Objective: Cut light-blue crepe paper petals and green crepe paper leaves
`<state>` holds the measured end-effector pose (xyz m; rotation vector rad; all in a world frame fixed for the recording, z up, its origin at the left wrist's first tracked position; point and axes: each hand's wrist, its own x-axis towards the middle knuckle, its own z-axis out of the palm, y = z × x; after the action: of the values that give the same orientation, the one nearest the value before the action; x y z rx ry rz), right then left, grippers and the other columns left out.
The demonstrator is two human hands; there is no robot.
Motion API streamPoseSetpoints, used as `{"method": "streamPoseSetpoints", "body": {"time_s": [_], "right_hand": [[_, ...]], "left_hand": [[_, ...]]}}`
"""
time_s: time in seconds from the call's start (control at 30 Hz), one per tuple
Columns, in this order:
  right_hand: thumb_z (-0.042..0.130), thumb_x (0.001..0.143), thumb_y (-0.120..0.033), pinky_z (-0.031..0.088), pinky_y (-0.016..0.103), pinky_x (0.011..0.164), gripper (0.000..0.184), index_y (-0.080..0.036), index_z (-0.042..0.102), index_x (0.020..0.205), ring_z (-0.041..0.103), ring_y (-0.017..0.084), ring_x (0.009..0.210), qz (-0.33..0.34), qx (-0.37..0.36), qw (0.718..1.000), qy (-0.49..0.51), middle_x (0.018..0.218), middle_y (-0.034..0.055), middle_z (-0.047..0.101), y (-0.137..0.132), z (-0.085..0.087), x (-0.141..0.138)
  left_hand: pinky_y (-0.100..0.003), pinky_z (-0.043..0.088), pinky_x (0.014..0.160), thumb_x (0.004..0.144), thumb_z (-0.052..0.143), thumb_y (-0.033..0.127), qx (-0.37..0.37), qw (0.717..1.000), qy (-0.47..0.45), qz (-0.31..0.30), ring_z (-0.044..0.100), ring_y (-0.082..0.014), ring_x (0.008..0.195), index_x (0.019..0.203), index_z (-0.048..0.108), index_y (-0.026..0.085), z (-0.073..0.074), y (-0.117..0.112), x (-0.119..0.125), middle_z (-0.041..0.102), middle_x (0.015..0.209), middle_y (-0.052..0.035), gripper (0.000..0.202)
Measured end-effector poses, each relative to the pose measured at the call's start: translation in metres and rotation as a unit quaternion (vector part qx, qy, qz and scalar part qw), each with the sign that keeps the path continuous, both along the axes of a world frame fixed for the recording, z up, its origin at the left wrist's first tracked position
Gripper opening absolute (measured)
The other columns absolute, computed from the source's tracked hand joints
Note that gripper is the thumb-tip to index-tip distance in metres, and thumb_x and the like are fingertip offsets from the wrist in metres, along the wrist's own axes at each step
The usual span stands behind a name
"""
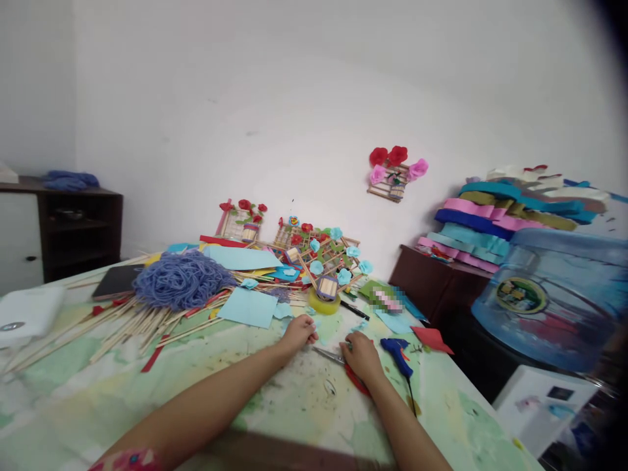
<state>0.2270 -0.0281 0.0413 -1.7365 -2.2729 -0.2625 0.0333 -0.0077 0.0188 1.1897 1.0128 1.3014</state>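
Note:
My left hand point(298, 333) is held above the middle of the table with its fingers pinched together. A small piece of light blue paper point(317, 323) shows at its fingertips. My right hand point(362, 354) is curled, palm down, and covers the middle of a pair of scissors point(330, 356) with red handles. What its fingers hold, if anything, is hidden. Light blue paper scraps point(362, 325) lie just beyond this hand. A blue glue gun point(398, 356) rests to its right, and a black pen point(354, 310) lies farther back.
A heap of blue-purple yarn point(181, 281) sits on thin wooden sticks point(132, 330) at left. Light blue paper sheets point(248, 307) and a yellow tape roll point(324, 303) lie behind my hands. Stick crafts with paper flowers point(316, 245) stand by the wall. A water jug point(554, 301) is at right.

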Motion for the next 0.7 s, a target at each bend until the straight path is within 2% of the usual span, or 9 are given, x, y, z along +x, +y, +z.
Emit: {"method": "streamPoseSetpoints", "body": {"time_s": [0.4,0.5,0.6,0.7], "right_hand": [[0.046,0.083,-0.023,0.039,0.027,0.076,0.019,-0.016,0.062,0.076,0.055,0.020,0.088,0.005,0.040,0.999,0.025,0.084,0.0089,0.060,-0.003,-0.005,0.000],[0.047,0.081,-0.019,0.040,0.029,0.076,0.016,-0.017,0.062,0.076,0.055,0.021,0.086,0.022,0.071,0.996,0.040,0.082,0.0094,0.060,-0.003,0.000,-0.001],[0.042,0.083,-0.016,0.041,0.032,0.078,0.021,-0.018,0.062,0.075,0.055,0.022,0.084,0.064,0.111,0.990,0.062,0.080,0.0101,0.061,-0.005,0.024,-0.017],[0.040,0.086,-0.022,0.042,0.035,0.081,0.023,-0.021,0.062,0.079,0.054,0.021,0.086,0.139,0.147,0.976,0.082,0.084,0.0085,0.061,-0.023,0.071,-0.045]], "left_hand": [[-0.020,0.033,0.044,0.061,0.060,0.031,0.001,0.999,0.018,-0.039,0.051,-0.0100,0.042,0.068,0.046,0.018,0.002,-0.009,0.005,0.061,0.049,0.0020,0.021],[-0.020,0.030,0.041,0.059,0.060,0.033,0.000,0.998,0.024,-0.052,0.047,-0.0095,0.037,0.066,0.045,0.018,-0.002,-0.010,0.010,0.059,0.045,0.0022,0.022],[-0.020,0.029,0.040,0.060,0.059,0.035,0.000,0.998,0.031,-0.059,0.045,-0.0091,0.035,0.066,0.044,0.019,-0.005,-0.006,0.011,0.058,0.044,0.0024,0.022],[-0.020,0.030,0.041,0.060,0.061,0.036,-0.003,0.997,0.027,-0.068,0.047,-0.0104,0.037,0.067,0.045,0.019,-0.007,-0.003,0.010,0.059,0.045,0.0018,0.025]]}}
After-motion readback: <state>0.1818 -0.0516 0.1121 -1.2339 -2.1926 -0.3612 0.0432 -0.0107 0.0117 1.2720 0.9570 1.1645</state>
